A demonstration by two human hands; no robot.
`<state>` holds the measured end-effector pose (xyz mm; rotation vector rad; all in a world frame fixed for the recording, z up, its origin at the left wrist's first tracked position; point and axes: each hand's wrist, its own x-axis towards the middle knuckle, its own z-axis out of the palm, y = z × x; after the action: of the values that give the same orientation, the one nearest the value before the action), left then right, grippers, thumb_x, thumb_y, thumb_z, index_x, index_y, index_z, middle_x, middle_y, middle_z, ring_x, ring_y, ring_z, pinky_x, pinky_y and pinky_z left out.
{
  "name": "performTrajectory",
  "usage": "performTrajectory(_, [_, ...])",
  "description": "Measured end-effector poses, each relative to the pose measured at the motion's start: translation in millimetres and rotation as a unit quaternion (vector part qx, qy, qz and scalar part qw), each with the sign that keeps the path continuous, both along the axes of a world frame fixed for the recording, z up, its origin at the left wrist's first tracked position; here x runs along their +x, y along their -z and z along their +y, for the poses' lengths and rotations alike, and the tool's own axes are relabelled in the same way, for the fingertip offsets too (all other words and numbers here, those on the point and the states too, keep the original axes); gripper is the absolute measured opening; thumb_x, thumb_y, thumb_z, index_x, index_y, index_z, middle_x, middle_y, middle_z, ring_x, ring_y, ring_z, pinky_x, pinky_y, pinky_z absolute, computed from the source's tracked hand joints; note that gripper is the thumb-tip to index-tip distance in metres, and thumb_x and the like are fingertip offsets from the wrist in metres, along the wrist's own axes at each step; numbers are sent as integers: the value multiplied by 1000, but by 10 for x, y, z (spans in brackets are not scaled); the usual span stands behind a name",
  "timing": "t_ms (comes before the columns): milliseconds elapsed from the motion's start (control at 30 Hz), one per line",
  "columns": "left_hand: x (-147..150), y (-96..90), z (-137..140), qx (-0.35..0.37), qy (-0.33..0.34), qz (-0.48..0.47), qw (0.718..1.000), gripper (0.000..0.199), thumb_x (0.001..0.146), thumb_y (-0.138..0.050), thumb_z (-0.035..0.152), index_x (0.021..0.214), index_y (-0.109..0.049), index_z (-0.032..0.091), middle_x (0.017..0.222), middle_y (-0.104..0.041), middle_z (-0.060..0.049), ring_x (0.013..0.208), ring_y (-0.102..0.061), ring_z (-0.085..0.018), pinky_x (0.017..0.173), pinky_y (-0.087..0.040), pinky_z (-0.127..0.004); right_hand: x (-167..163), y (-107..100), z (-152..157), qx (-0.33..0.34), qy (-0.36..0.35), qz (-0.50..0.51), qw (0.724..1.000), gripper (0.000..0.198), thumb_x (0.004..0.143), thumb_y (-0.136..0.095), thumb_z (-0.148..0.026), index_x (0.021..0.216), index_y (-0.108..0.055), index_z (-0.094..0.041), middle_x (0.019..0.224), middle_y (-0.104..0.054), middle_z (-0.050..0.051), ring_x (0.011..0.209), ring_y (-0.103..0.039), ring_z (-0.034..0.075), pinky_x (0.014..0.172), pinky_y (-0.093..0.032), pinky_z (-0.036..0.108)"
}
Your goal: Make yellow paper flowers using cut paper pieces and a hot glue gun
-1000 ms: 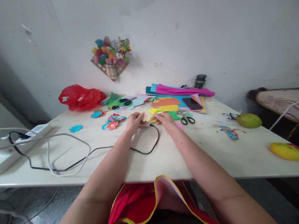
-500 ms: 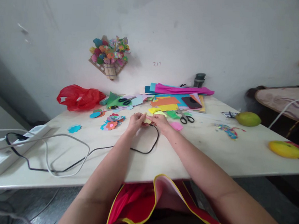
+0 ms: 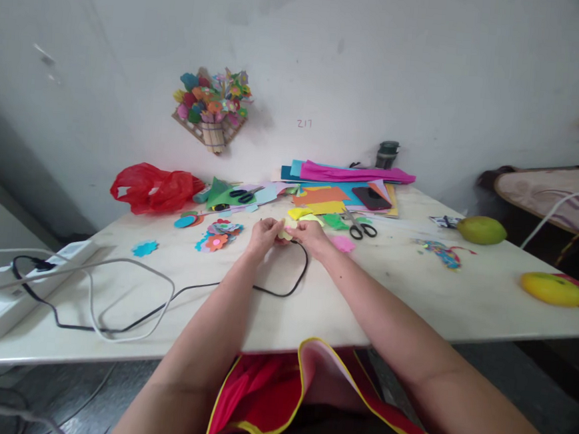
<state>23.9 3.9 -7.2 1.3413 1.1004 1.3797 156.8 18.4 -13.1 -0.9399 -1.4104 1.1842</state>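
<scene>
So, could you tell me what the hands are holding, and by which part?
Both hands, left hand and right hand, pinch a small pale yellow paper piece between them by its opposite edges.

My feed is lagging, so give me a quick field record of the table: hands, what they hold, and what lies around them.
left hand: pinching a small pale yellow paper piece
right hand: pinching the same piece, opposite side
black cable: loops on the table just beneath the hands
scissors: lying right of the hands, apart
paper flower cutouts: left of the hands
phone: on the coloured paper stack
</scene>
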Motion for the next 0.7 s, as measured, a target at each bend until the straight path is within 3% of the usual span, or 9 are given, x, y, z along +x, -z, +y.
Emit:
performTrajectory(167, [-21, -22, -6, 6, -18, -28, 999, 38, 62, -66, 47, 62, -47, 14, 50, -53, 3, 46, -58, -12, 49, -52, -26, 83, -126, -88, -33, -44, 5, 998, 31, 57, -69, -43, 58, -55, -15, 53, -53, -2, 50, -47, 8, 50, -35, 22])
performTrajectory(267, [-26, -21, 2, -6, -17, -30, 999, 38, 62, -67, 47, 64, -48, 14, 50, -55, 3, 46, -59, -13, 47, -51, -25, 136, -156, -65, -44, -1, 34, 998, 24, 61, -66, -38, 67, -61, -15, 62, -60, 1, 53, -52, 8, 52, -39, 21])
performTrajectory(367, [-27, -14, 7, -25, -8, -10, 1000, 35, 64, -66, 45, 66, -48, 14, 49, -56, 2, 44, -58, -13, 46, -50, -25, 159, -145, -14, -25, 61, 53, 996, 18, 60, -67, -31, 60, -61, -14, 62, -61, 2, 51, -50, 7, 53, -40, 21])
performTrajectory(533, [-41, -11, 1, -28, 13, 27, 999, 32, 67, -65, 42, 68, -50, 14, 47, -57, 1, 42, -58, -13, 46, -50, -24, 163, -118, 28, 2, 79, 45, 996, 24, 56, -69, -34, 52, -55, -15, 53, -58, 1, 47, -46, 7, 51, -39, 22])
performTrajectory(700, [-57, -6, 1, -23, 20, 36, 999, 33, 67, -64, 43, 68, -50, 14, 49, -58, -1, 44, -59, -14, 45, -49, -24, 232, -139, 66, 47, 99, 5, 994, 29, 67, -56, -40, 50, -48, -18, 48, -49, -3, 44, -41, 8, 46, -33, 23])
